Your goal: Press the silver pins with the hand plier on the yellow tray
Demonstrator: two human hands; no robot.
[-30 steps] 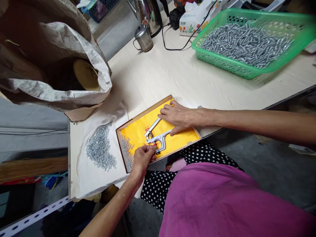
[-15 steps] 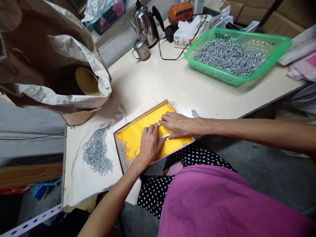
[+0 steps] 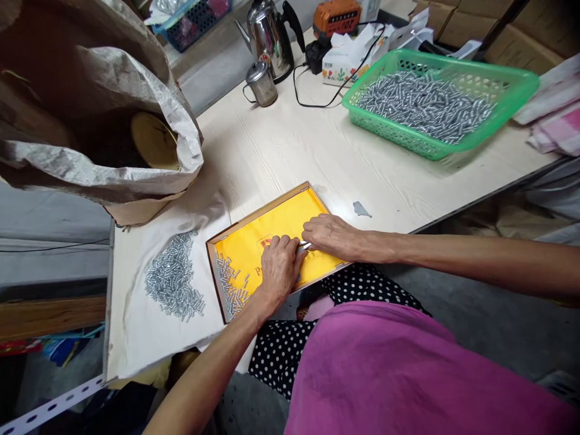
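Observation:
A shallow tray with a yellow bottom (image 3: 240,241) lies at the table's front edge, with small metal pins (image 3: 230,284) scattered in its left end. Over the tray's middle, my left hand (image 3: 280,263) has its fingers closed around one end of some thin silvery pieces (image 3: 304,246). The fingers of my right hand (image 3: 330,237) are curled on the other end of the same pieces. Their exact number and shape are mostly hidden by the fingers. Left of the tray, a pile of similar pins (image 3: 174,278) rests on a white cloth (image 3: 136,332).
A green basket (image 3: 408,136) full of metal pieces stands at the back right. A large open sack (image 3: 149,208) is at the left. Kettle (image 3: 270,42), metal cup (image 3: 261,84), tissue box (image 3: 334,71) and orange battery (image 3: 336,19) line the back.
The silvery pieces, earlier spread apart between my hands, are now close together. My right hand has moved slightly down and its fingers are more curled. Printing on the yellow bottom has come into view.

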